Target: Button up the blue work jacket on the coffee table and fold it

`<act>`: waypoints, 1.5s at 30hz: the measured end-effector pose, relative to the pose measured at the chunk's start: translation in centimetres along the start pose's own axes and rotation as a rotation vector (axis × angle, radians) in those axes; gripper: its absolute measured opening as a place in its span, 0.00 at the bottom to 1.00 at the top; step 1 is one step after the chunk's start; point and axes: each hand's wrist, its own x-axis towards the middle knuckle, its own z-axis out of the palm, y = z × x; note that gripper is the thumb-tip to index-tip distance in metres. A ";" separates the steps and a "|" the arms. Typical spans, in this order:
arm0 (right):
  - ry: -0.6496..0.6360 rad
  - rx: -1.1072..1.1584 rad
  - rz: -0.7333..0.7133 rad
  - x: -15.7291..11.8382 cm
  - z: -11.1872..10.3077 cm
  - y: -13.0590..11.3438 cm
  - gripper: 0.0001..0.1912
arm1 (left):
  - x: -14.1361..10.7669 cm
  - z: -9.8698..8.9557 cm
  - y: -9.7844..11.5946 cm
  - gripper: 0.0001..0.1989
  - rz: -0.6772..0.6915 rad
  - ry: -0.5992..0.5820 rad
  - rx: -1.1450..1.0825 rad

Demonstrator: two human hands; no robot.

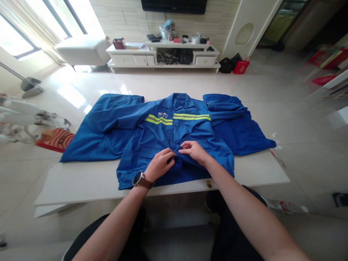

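Observation:
A blue work jacket [156,136] with yellow-green reflective stripes lies front side up, its collar pointing away from me. My left hand [161,164], with a watch [138,178] on the wrist, pinches the left side of the front opening near the lower hem. Close beside it, my right hand [194,151] grips the opposite front edge between thumb and fingers. The cloth is lifted a little between the two hands. Whether a button is under my fingertips cannot be made out. More blue cloth [89,134] spreads out under both sleeves.
The jacket lies on a white table [81,185], with a small brown mark or item [209,183] at its near edge. Beyond stand a white TV cabinet [133,58] and a stool [84,50]. A red bag [241,66] sits on the floor, and a red-striped bag [58,139] at the left.

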 end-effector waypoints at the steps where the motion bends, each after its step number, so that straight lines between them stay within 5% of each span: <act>1: -0.001 -0.003 -0.003 0.0 0.1 0.0 0.18 | 0.0 0.0 0.0 0.10 0.005 0.000 0.009; 15: -0.075 -0.048 0.015 -0.5 0.3 0.1 0.17 | -0.3 0.6 -0.5 0.02 0.031 0.084 0.062; 22: -0.095 -0.038 0.073 -0.5 0.2 0.2 0.16 | -0.5 0.6 -0.7 0.04 0.139 0.068 0.086; 45: -0.150 -0.022 0.097 0.2 0.9 0.1 0.14 | -0.2 -0.8 -0.6 0.06 0.115 0.119 0.057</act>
